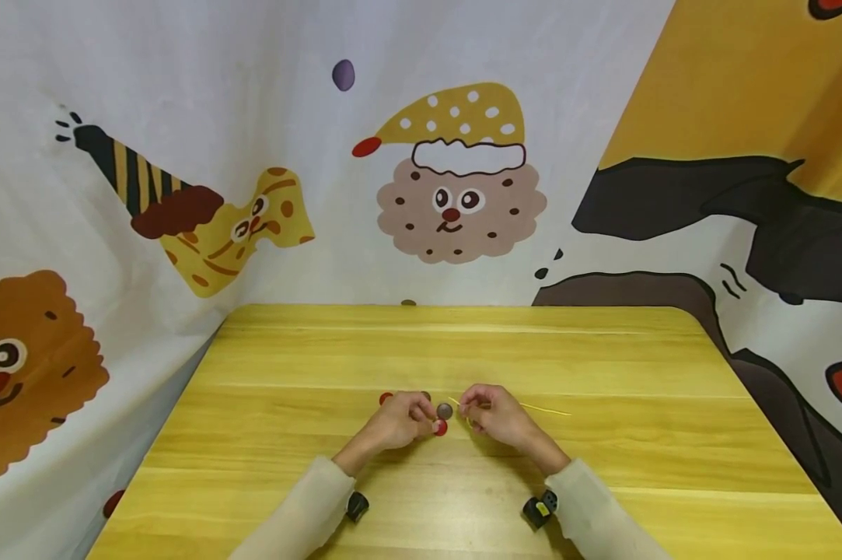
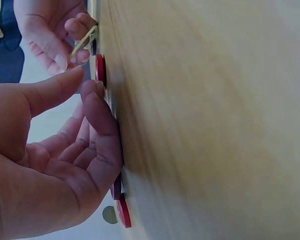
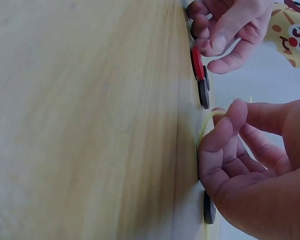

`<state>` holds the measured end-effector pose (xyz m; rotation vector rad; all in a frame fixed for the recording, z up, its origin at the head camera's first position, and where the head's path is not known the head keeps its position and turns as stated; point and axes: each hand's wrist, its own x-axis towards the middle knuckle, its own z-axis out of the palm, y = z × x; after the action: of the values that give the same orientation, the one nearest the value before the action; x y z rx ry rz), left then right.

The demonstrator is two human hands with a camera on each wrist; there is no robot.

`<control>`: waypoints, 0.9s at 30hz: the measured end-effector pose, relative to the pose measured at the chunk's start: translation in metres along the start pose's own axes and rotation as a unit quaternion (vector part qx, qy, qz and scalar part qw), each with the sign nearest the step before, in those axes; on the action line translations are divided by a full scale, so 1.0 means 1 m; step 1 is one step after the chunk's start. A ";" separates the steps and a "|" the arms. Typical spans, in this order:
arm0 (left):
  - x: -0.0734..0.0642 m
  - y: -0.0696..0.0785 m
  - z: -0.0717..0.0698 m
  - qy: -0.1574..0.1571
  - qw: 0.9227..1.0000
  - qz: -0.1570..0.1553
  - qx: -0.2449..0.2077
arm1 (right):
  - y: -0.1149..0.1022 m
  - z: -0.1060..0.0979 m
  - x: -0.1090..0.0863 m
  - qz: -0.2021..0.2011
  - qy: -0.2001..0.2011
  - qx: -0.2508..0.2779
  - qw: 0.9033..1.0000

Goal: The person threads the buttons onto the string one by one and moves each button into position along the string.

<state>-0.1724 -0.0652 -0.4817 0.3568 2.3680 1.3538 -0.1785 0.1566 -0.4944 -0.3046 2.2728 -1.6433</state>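
Note:
My right hand pinches a thin yellow string between thumb and index finger. A short end of it pokes out toward the left, and a small loop of the string bends below the fingertips. My left hand is just left of it, palm turned inward, thumb and index finger apart. Its fingertips are right at a flat red disc, which lies on the table. Against that disc's far side lies a grey-brown disc. In the right wrist view a dark disc shows beside my right hand.
Beyond my left hand are another red disc and a dark disc, both partly hidden by it. The wooden table ends at the back against a printed cloth. Black wrist cameras sit at both sleeves.

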 end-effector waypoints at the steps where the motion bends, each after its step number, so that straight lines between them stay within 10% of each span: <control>1: 0.000 0.000 0.000 0.001 1.000 0.000 0.000 | 0.000 0.000 0.000 0.002 0.000 0.000 1.000; 27: 0.005 0.002 0.005 -0.001 0.999 0.000 0.041 | -0.001 0.001 0.002 0.005 0.003 -0.029 1.000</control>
<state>-0.1750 -0.0587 -0.4833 0.3799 2.4271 1.2587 -0.1799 0.1544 -0.4936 -0.3034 2.3264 -1.5767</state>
